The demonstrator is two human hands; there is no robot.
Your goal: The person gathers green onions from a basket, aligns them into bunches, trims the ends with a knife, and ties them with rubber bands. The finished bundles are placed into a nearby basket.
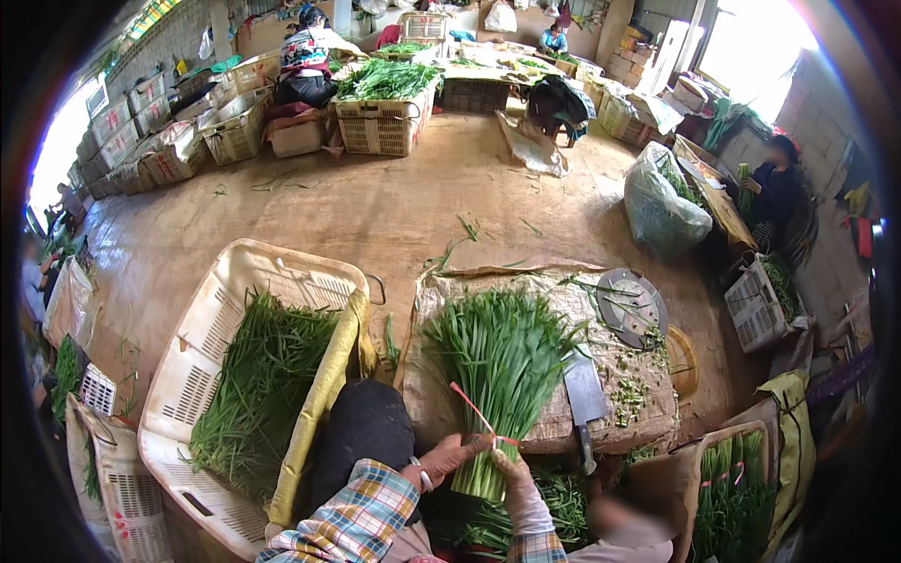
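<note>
A thick bunch of long, flat-leaved greens [502,352] lies on the sack-covered board in front of me, cut ends toward me. Around its lower stalks runs a thin pink tie [472,406], one end sticking up to the left. My left hand [450,460] is closed, fingertips pinching the tie at the bunch's left side. On the right side my right hand [513,469] closes against the stalks beside the tie; some of its fingers are hidden. A cleaver [586,389] lies flat to the right of the bunch, its dark handle toward me.
Left of my knee stands a large white plastic crate [188,375] holding loose greens. A round grey disc [632,308] and scattered trimmings are on the board's right. Tied bunches [737,488] fill a crate at lower right. Other people work among crates at the back and sides.
</note>
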